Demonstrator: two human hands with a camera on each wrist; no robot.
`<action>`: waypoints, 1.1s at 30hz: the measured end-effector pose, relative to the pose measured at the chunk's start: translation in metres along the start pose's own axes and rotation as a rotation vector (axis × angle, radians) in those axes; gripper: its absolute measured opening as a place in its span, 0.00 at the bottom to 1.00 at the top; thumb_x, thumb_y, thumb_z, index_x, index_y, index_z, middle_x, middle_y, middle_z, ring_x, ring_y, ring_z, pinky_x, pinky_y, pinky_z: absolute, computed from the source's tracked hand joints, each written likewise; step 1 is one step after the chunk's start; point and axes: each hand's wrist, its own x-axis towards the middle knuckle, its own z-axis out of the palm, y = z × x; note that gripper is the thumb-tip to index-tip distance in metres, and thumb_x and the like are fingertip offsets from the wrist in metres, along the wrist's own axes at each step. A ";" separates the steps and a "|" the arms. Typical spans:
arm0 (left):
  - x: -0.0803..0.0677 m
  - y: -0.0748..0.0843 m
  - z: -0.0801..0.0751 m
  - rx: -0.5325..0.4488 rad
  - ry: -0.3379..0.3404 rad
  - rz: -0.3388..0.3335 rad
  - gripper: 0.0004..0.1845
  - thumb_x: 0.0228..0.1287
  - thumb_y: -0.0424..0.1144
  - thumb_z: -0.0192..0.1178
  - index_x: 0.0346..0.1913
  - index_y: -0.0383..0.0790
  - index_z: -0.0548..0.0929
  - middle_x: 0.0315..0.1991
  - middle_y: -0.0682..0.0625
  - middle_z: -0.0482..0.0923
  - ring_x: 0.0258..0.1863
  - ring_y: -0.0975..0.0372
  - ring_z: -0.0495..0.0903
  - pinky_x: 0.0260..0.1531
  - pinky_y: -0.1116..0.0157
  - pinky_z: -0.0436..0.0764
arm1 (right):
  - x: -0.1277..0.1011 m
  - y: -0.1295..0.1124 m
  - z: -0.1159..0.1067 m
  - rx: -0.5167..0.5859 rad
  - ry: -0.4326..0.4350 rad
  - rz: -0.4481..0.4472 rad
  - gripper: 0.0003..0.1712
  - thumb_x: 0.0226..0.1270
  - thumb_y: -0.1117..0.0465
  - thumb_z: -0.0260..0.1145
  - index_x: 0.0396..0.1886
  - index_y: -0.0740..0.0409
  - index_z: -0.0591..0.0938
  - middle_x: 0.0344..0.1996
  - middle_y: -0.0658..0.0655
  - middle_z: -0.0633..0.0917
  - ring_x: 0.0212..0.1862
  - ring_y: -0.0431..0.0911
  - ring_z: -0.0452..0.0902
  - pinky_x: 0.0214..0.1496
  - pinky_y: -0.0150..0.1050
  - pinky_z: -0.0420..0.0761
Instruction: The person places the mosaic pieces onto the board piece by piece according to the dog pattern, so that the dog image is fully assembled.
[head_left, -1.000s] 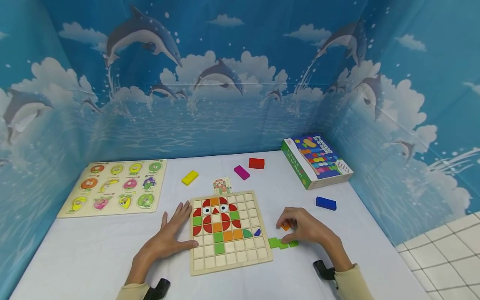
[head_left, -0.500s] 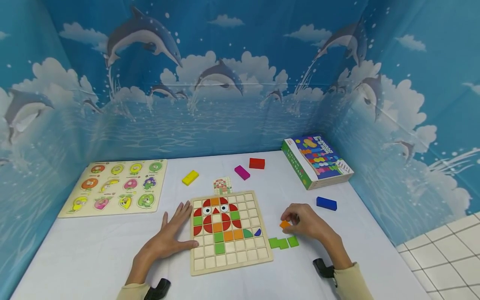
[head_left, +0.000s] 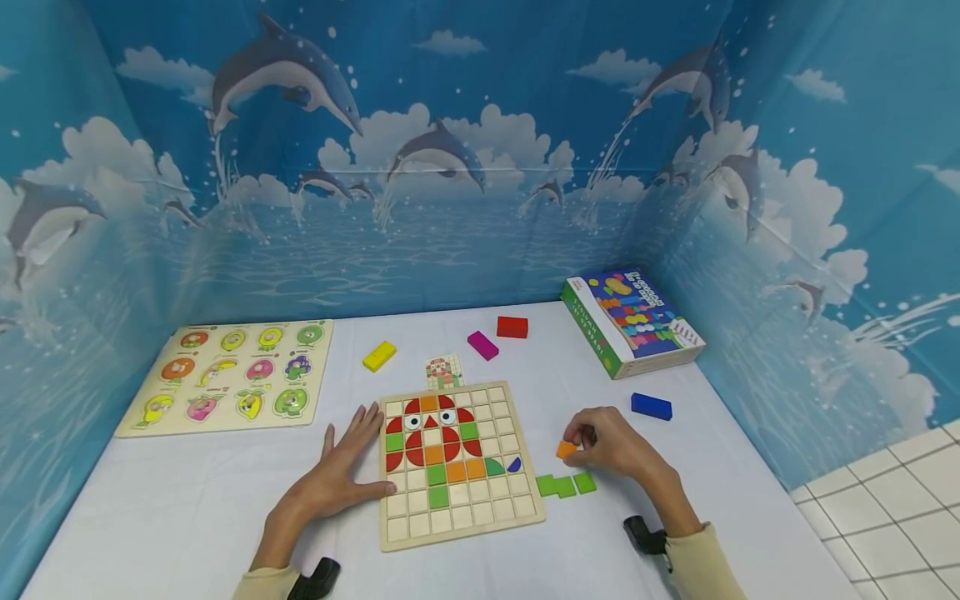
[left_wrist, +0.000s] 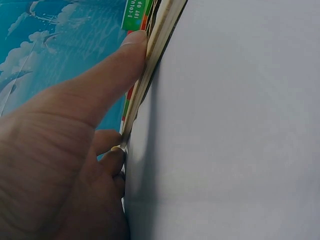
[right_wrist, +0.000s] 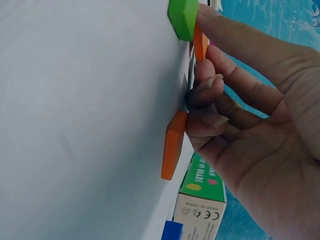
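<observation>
A wooden grid board (head_left: 491, 512) lies on the table, with red, orange and green tiles forming an owl-like figure. My left hand (head_left: 333, 479) rests along its left edge, fingers spread and thumb on the rim; the left wrist view shows the thumb (left_wrist: 112, 75) against the board's side. My right hand (head_left: 611, 442) is right of the board and pinches an orange square tile (head_left: 567, 449) between thumb and fingertips. Several green tiles (head_left: 565, 486) lie just in front of that hand. Below its curled fingers, the right wrist view shows another orange tile (right_wrist: 174, 145).
A small pattern card (head_left: 445, 372) touches the board's far edge. Yellow (head_left: 379, 356), magenta (head_left: 483, 345), red (head_left: 512, 327) and blue (head_left: 651, 406) blocks lie around. A fruit puzzle board (head_left: 232, 375) is at the left, a game box (head_left: 633, 325) at the back right.
My right hand has risen slightly away from the green tiles, uncovering them. The orange tile at its fingertips shows more fully and has shifted a little. My left hand stays on the board.
</observation>
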 end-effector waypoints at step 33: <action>0.001 0.001 0.000 0.004 -0.006 0.003 0.66 0.57 0.54 0.82 0.89 0.44 0.49 0.90 0.46 0.39 0.88 0.45 0.31 0.81 0.37 0.18 | 0.022 -0.101 0.082 0.252 -0.168 -0.347 0.02 0.66 0.67 0.80 0.33 0.59 0.94 0.29 0.43 0.90 0.30 0.31 0.78 0.33 0.27 0.84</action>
